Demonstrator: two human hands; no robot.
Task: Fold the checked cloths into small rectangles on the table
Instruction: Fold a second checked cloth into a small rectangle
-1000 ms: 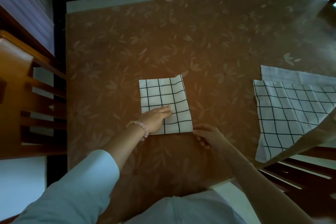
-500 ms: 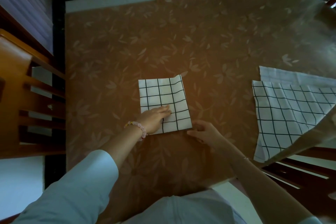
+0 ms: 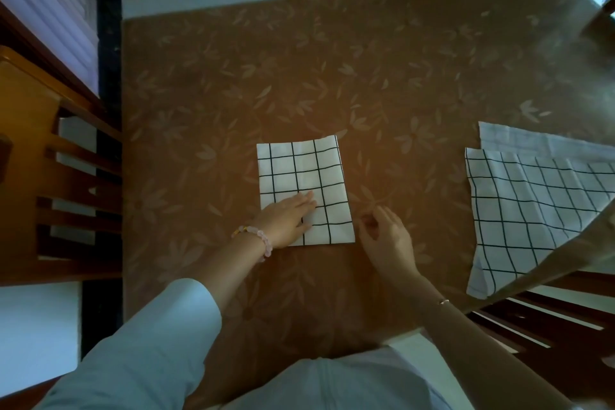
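– Since a second ago the right hand point(image 3: 387, 240) has let go of the near right corner of the folded white cloth with black checks point(image 3: 309, 173) and drawn off to one side. The cloth itself has not shifted.

– And reading across from the left?

– First a brown wooden chair point(image 3: 30, 160) at the left edge of the frame. Then the left hand point(image 3: 288, 221), with a pink bead bracelet point(image 3: 256, 238) at the wrist. It stays flat on the cloth's lower left part, its fingers point(image 3: 304, 206) straight, pressing it onto the brown leaf-patterned counter point(image 3: 366, 76).

– Where does the cloth lie, and which way?

– It lies flat at the centre of the frame. Its long axis runs up and down the frame, the top leaning slightly left, with the short edges at top and bottom.

– The right hand?

– It is just right of the cloth's lower right corner, its fingers loosely curled and holding nothing.

– How will the cloth handle?

– I judge it light, soft and limp, so the layers may slide or spring open. I would pinch a near corner through all the layers while the flat hand pins the middle.

– Further right?

– An unfolded white checked cloth point(image 3: 532, 203) lies at the right edge of the frame, partly hanging over the counter's edge and not yet folded.
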